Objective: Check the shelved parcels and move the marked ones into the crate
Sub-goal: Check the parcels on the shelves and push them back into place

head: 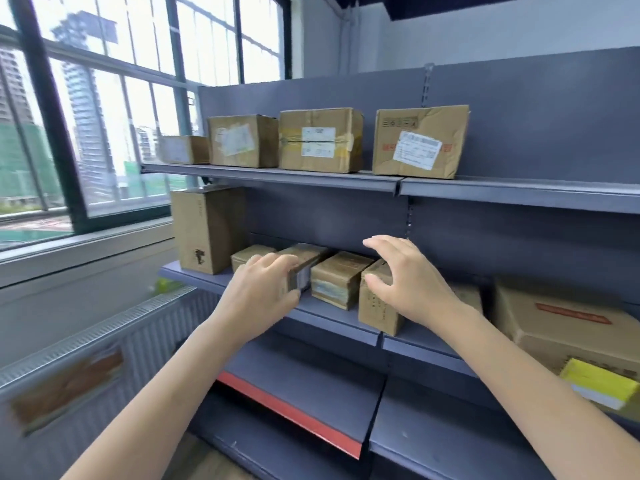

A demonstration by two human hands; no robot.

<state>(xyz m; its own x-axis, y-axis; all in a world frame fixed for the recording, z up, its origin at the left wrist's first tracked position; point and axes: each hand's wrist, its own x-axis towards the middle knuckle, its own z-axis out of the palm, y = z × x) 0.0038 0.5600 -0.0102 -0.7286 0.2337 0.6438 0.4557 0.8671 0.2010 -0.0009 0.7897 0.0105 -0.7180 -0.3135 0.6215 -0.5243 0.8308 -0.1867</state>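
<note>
Hands work the middle shelf (332, 315); the left hand (258, 289) grips a small parcel (304, 268) by its near end, the right hand (408, 277) hovers spread over a neighbouring box (375, 308); four parcels (320, 140) wait on the top shelf beyond; no crate shows, so checking seems barely begun.

Parcel labels (417, 149) seemingly illegible (blurred)

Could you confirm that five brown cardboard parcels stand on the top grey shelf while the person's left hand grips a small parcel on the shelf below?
Not quite: the head view shows four brown cardboard parcels on the top grey shelf, not five. The left hand does grip a small parcel on the shelf below.
</note>
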